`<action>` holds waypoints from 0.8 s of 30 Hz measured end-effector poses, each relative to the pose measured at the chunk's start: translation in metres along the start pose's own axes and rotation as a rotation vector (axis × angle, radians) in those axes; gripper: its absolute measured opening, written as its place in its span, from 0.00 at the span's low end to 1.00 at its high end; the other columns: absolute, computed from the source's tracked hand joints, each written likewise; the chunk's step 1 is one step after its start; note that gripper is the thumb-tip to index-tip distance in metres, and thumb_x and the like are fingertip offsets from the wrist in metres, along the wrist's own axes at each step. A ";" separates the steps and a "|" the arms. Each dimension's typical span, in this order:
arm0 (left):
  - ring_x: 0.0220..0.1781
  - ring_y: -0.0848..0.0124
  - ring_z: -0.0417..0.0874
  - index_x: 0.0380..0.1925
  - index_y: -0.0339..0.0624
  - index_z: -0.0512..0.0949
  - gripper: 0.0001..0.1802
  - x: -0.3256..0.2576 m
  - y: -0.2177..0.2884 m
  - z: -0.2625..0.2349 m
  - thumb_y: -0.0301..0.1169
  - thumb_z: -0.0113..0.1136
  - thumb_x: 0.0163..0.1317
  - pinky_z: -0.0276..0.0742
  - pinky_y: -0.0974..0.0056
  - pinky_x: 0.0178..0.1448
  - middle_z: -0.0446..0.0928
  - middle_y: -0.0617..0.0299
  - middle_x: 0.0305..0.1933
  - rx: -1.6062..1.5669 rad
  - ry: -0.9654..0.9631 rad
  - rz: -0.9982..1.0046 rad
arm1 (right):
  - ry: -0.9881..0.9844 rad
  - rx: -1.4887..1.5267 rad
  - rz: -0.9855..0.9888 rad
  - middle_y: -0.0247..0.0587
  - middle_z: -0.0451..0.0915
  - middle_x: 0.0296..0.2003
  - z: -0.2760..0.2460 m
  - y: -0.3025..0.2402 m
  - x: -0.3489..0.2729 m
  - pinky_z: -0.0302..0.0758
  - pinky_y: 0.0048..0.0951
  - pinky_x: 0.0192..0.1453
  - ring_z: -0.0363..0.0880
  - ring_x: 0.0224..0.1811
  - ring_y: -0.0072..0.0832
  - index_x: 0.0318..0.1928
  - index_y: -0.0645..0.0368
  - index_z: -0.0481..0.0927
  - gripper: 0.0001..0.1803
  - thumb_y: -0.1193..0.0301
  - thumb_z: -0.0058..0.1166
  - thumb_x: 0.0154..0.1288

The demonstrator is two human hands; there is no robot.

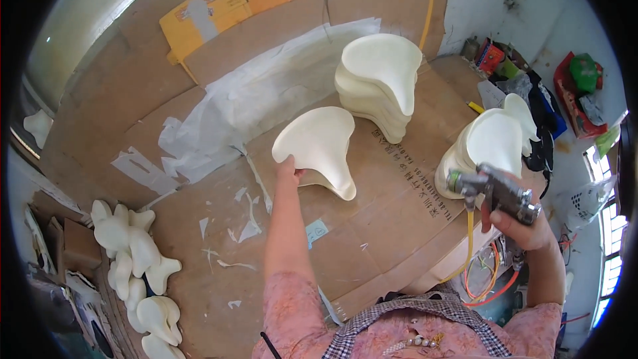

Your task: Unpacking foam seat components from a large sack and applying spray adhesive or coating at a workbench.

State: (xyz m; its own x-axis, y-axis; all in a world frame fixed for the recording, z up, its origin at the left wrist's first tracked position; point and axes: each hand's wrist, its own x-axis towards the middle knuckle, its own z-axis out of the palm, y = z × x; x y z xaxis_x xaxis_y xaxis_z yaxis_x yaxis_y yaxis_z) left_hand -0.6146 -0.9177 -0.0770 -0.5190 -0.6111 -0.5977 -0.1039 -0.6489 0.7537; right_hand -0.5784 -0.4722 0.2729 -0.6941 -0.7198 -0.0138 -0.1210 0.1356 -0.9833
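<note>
My left hand (pixel 288 170) grips the near edge of a cream foam saddle-shaped pad (pixel 319 146) that rests tilted on the cardboard-covered table (pixel 392 226). My right hand (pixel 522 223) holds a metal spray gun (pixel 495 191) with a yellow hose (pixel 469 239) hanging from it, its nozzle pointing left, to the right of the pad. Behind the pad stands a stack of the same cream pads (pixel 380 83). Another stack of pads (pixel 492 143) leans at the table's right edge, just behind the spray gun.
Cardboard sheets (pixel 219 60) with white paper and tape scraps line the wall and the table's left side. More cream foam pieces (pixel 136 259) lie heaped at the lower left. Clutter, bags and boxes (pixel 531 86) fill the right corner. Orange hoses (pixel 488 282) coil below the table edge.
</note>
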 end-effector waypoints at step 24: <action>0.51 0.52 0.74 0.60 0.52 0.57 0.30 -0.053 -0.030 0.004 0.22 0.50 0.58 0.80 0.46 0.41 0.66 0.52 0.57 -0.268 0.160 0.253 | -0.067 -0.253 0.188 0.37 0.75 0.36 -0.024 0.014 -0.027 0.71 0.22 0.39 0.72 0.33 0.18 0.59 0.63 0.64 0.30 0.76 0.57 0.55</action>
State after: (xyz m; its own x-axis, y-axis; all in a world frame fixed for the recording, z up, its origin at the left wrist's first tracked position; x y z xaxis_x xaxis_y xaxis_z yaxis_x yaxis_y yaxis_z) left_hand -0.5873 -0.8644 -0.0671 -0.3591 -0.8160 -0.4530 0.2465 -0.5510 0.7972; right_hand -0.5780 -0.4348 0.2641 -0.6738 -0.7080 -0.2116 -0.1736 0.4300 -0.8860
